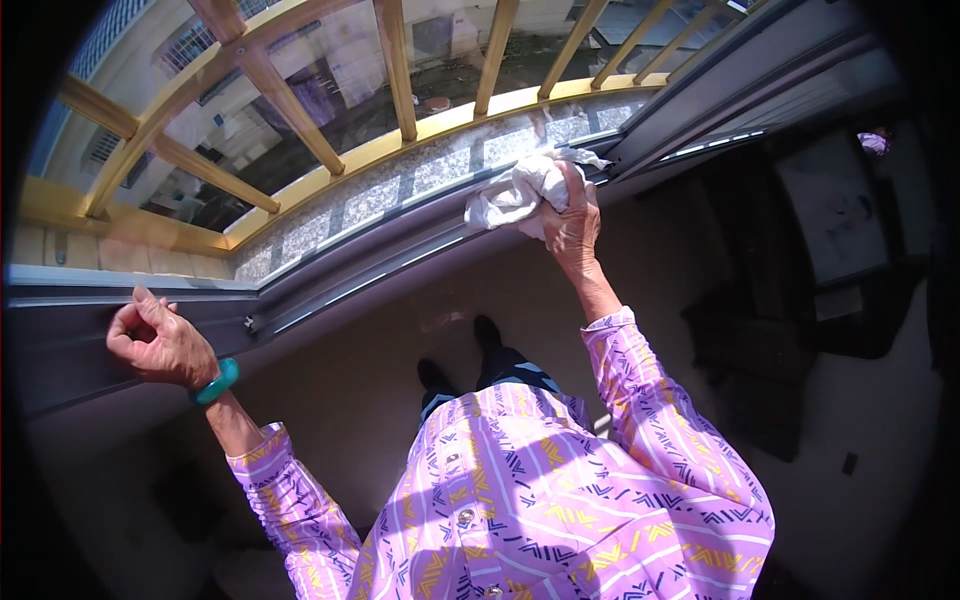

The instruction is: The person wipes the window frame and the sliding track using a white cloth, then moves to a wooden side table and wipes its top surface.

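Observation:
My right hand (572,225) grips a crumpled white cloth (515,197). The cloth lies on the grey window track (400,222), close to its right end, with loose folds spreading to the left and a tip reaching right. My left hand (165,345), with a teal bangle (215,382) at the wrist, is closed in a loose curl. It is beside the grey window frame (60,330) at the left, and nothing shows between its fingers. Whether it touches the frame I cannot tell.
Beyond the track runs a speckled stone ledge (370,190), bounded by a yellow barred railing (400,80). An angled grey window sash (720,80) stands to the right. Dark furniture (800,250) sits in shadow at right. My feet (487,333) are on the floor below.

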Motion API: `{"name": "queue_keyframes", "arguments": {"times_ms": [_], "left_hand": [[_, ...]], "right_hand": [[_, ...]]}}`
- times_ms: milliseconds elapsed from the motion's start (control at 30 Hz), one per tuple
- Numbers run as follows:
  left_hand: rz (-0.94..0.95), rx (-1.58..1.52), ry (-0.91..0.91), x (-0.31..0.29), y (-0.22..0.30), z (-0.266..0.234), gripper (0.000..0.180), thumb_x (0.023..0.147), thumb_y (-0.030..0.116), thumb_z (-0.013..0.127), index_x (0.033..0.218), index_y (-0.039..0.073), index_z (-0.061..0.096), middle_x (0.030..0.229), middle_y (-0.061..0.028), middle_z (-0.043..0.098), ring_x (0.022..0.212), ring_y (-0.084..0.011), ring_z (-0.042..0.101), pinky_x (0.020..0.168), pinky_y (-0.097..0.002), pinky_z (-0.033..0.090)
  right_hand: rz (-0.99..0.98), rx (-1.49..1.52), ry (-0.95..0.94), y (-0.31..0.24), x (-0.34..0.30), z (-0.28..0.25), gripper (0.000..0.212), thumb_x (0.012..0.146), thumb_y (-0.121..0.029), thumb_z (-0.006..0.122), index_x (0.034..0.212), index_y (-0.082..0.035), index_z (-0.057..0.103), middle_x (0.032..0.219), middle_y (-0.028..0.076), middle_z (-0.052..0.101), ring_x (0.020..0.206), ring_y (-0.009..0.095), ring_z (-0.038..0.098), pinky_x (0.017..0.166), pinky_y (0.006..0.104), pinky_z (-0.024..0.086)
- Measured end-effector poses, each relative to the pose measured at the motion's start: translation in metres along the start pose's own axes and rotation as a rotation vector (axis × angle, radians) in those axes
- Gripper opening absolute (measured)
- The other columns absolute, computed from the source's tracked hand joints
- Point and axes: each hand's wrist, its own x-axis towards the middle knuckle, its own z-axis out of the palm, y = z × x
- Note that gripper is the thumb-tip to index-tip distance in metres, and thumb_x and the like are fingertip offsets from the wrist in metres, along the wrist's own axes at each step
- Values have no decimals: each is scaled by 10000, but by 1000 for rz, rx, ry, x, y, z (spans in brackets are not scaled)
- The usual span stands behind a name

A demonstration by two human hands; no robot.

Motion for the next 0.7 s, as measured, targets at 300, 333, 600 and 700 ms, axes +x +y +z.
{"name": "queue_keyframes", "arguments": {"times_ms": [300, 333, 600, 700], "left_hand": [[20, -109, -88, -14, 38, 28, 204, 849, 85, 654, 906, 19, 470, 793, -59, 536, 604, -95, 536, 559, -202, 498], [36, -50, -86, -15, 37, 30, 198, 843, 61, 661, 914, 15, 482, 796, -67, 563, 622, -102, 548, 567, -199, 508], [-38, -60, 1, 7, 36, 28, 464, 754, 130, 769, 1087, 10, 470, 991, -95, 567, 879, -156, 555, 800, -269, 478], [-249, -241, -158, -14, 26, 63, 644, 821, 277, 714, 1259, 0, 332, 1155, -109, 464, 1042, -191, 454, 922, -280, 375]], "right_hand": [[3, 232, 59, -5, -27, -6, 526, 706, 16, 691, 1191, -79, 512, 1108, 128, 583, 1041, 264, 566, 909, 338, 431], [-18, 266, 94, -5, -19, -8, 523, 713, 4, 692, 1198, -67, 508, 1115, 121, 581, 1047, 251, 560, 921, 333, 423], [383, -382, -53, 16, 17, -27, 622, 695, -120, 686, 1275, -107, 460, 1092, 243, 526, 997, 389, 541, 804, 431, 472], [24, -368, -311, -19, -26, 13, 614, 712, -209, 705, 1282, -160, 482, 1063, 264, 481, 916, 421, 568, 736, 457, 490]]}}
